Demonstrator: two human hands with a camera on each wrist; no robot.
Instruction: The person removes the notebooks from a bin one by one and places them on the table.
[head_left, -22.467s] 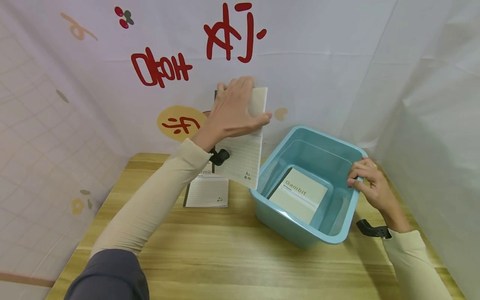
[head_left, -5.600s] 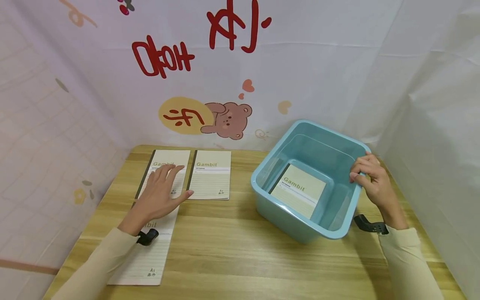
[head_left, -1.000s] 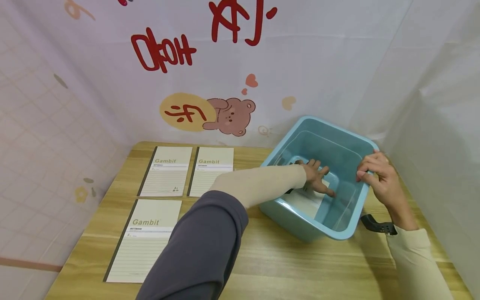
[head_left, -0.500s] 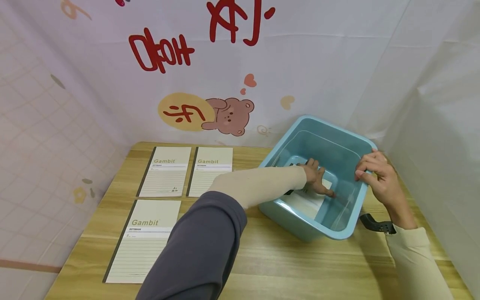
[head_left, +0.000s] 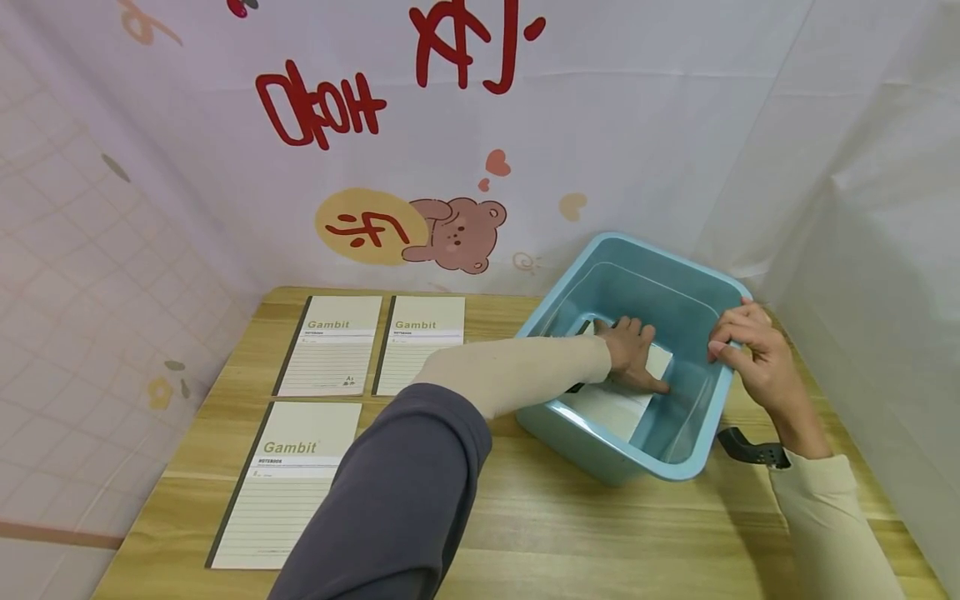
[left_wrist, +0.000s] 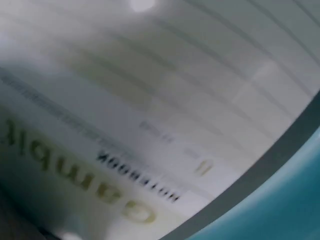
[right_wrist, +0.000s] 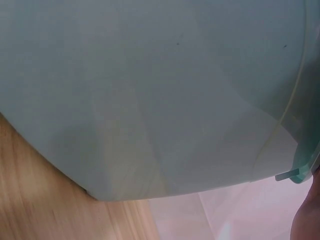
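My left hand (head_left: pixel 628 357) reaches down into the blue plastic basin (head_left: pixel 540 321), its thumb stretched out and its fingers spread over a cream notebook (head_left: pixel 611 412) on the basin floor. The hand and sleeve cover much of that notebook, and the fingertips are partly hidden. Up close in the left wrist view, the notebook (left_wrist: pixel 150 115) shows its "Gambit" lettering, ruled lines and dark spine. At the basin's right rim my right hand (head_left: pixel 757 354) grips the edge, thumb inside. Mostly the basin's pale blue wall (right_wrist: pixel 150 100) fills the right wrist view.
Three more Gambit notebooks lie face up on the wooden table (head_left: pixel 555 533): one at back left (head_left: pixel 330 346), a smaller one (head_left: pixel 420 325) beside it, and a larger one (head_left: pixel 285 483) in front. White printed cloth (head_left: pixel 637 125) hangs behind and at both sides.
Two more notebooks now lie on the table than at the earliest frame. The left hand has gone from the table into the basin. Lately its fingers draw slightly together and the notebook's far corner shifts right.
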